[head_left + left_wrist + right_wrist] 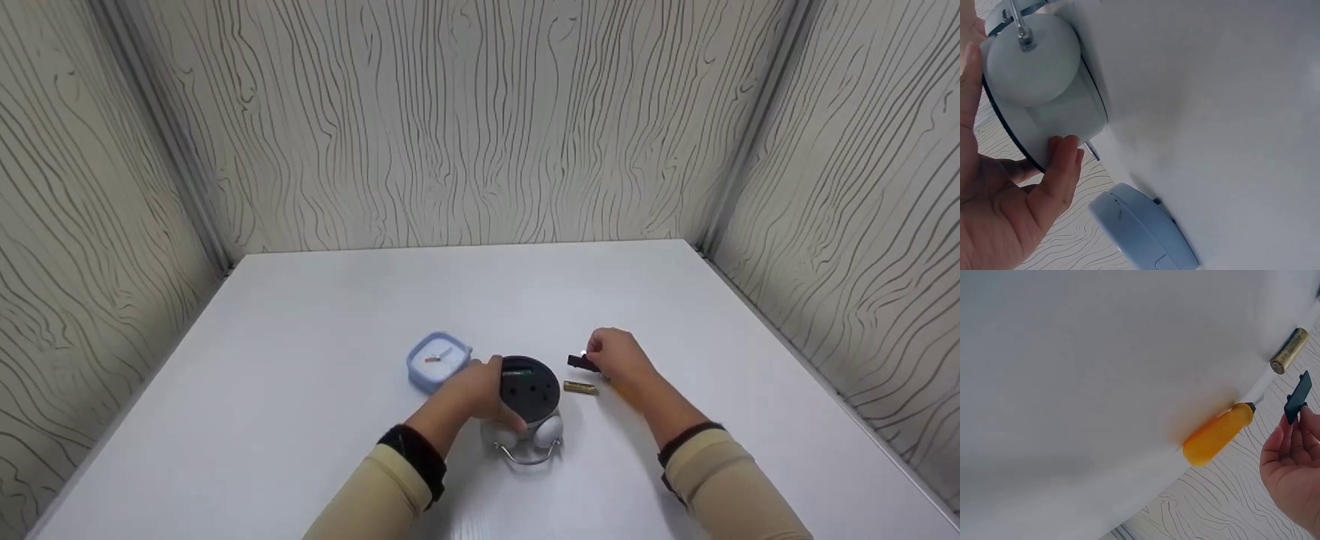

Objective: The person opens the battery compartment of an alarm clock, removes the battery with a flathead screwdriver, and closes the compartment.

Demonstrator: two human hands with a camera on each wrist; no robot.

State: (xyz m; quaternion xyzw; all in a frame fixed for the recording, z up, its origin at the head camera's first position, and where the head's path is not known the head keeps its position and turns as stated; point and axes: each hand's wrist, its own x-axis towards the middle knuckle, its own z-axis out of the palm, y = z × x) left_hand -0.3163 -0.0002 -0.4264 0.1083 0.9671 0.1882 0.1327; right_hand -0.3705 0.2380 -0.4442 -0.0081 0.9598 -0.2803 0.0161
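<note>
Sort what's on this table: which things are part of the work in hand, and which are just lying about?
In use:
- twin-bell alarm clock, face down, gripped by the left hand
- small black cover, pinched by the right hand
- battery, beside the clock
- orange-handled screwdriver, by the right hand

Lying about:
- blue square clock, untouched, behind the left hand

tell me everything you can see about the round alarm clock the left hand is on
The alarm clock lies face down on the white table, its black back up with small holes and an open slot near the far edge. The body looks like pale grey plastic, with two round bells and a metal handle pointing toward the person. The left hand grips its side.
</note>
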